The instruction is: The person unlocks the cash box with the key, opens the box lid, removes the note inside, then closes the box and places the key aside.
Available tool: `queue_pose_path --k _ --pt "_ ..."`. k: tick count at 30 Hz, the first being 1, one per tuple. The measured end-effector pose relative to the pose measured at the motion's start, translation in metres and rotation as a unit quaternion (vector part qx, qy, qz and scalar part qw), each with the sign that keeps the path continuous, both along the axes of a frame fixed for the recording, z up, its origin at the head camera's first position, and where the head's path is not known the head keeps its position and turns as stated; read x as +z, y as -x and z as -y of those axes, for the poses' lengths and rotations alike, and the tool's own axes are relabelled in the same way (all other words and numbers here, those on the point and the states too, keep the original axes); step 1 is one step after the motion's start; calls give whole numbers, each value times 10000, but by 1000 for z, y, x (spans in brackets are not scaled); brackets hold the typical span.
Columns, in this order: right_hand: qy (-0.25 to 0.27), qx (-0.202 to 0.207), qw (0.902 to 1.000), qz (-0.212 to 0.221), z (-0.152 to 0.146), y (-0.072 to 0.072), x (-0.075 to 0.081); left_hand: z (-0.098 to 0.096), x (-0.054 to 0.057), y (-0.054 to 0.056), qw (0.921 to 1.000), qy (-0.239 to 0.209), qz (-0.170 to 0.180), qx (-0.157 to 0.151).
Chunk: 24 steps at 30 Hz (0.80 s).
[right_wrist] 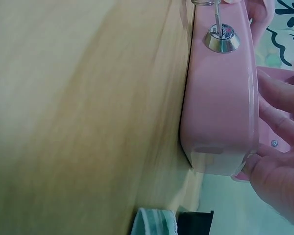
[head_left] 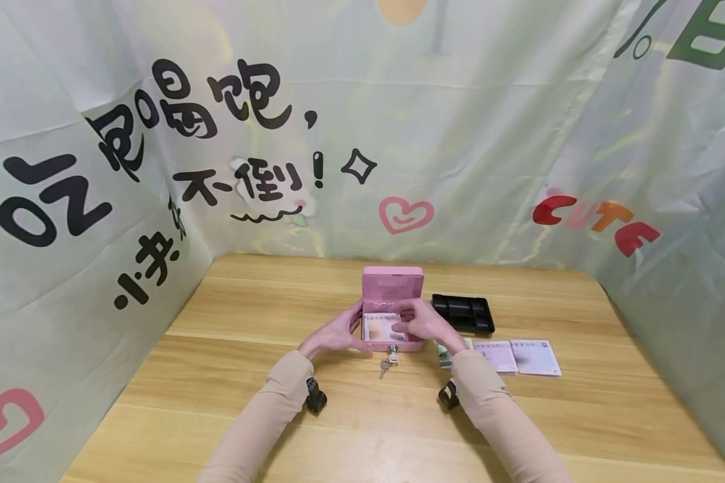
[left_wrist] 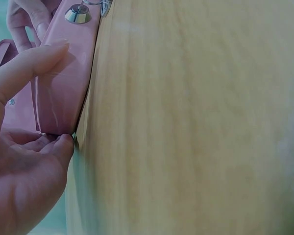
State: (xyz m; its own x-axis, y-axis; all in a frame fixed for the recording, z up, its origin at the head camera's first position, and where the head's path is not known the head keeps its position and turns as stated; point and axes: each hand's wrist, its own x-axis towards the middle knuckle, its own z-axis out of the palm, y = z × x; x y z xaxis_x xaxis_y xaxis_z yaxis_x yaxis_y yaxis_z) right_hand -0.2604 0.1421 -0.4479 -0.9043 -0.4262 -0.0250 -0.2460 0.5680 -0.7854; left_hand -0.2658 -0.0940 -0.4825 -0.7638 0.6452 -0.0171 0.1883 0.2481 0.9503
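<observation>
A pink cash box [head_left: 394, 347] stands on the table with its lid raised at the back. Inside it lies a stack of banknotes [head_left: 379, 327]. My left hand [head_left: 338, 333] holds the box at its left front corner, the thumb against the front wall and the fingers along the side. From the right, my right hand [head_left: 425, 320] reaches over the box, its fingers extended above the notes and its lower fingers at the right edge. The fingertips inside are hidden in the right wrist view. Keys [head_left: 384, 365] hang from the lock [right_wrist: 222, 38] on the front.
A black compartment tray [head_left: 462, 314] lies right of the box. In front of it are more banknotes: a greenish stack [head_left: 444, 357] partly behind the right wrist, a purple one [head_left: 497, 356] and a bluish one [head_left: 536, 357]. Printed cloth [head_left: 477, 168] surrounds the wooden table [head_left: 380, 436].
</observation>
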Motion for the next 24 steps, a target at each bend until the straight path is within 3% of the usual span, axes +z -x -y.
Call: queue_pose_path --k 13,24 --pt "433 -211 9988 -81 2 1 -4 1 -1 1 9998 -64 -116 -114" --pt "814 -839 9929 -201 8 0 -6 1 0 0 9998 -13 -196 -90"
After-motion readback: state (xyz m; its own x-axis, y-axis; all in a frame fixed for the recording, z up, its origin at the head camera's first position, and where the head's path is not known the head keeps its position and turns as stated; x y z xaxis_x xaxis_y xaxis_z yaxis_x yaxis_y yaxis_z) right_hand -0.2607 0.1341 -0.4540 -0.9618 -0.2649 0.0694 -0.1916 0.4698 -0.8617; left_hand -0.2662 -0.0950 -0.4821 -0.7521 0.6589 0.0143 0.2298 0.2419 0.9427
